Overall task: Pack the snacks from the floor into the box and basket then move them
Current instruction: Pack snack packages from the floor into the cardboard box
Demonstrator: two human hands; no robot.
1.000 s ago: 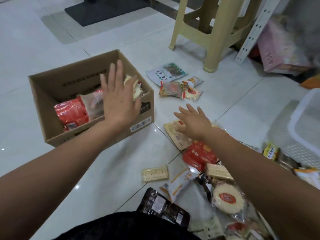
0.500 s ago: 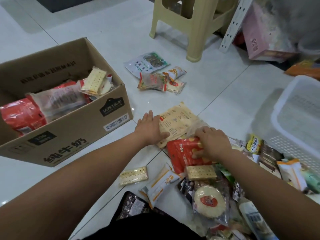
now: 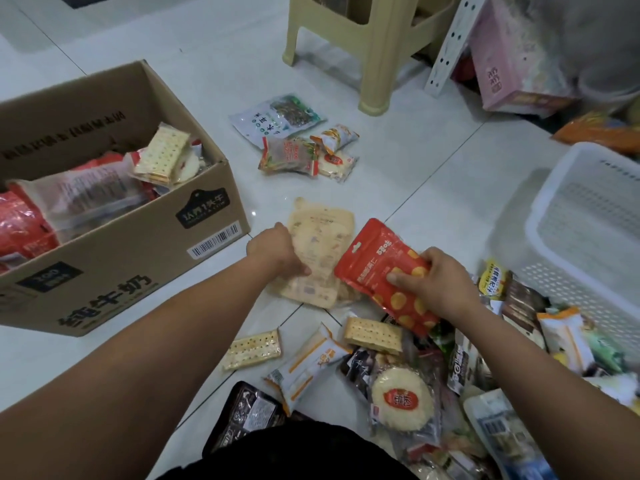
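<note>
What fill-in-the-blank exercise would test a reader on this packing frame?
1. The right hand grips a ____ pouch with yellow dots.
2. The left hand is on a beige flat packet lying on the ____.
3. The white basket holds ____ snacks.
4. A cracker pack lies on top in the ____ box.

Missing words: red; floor; no; cardboard

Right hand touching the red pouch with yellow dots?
Touching. The head view shows the right hand gripping the red pouch with yellow dots, thumb pressed on its front, the pouch's upper end lifted over the floor.
</note>
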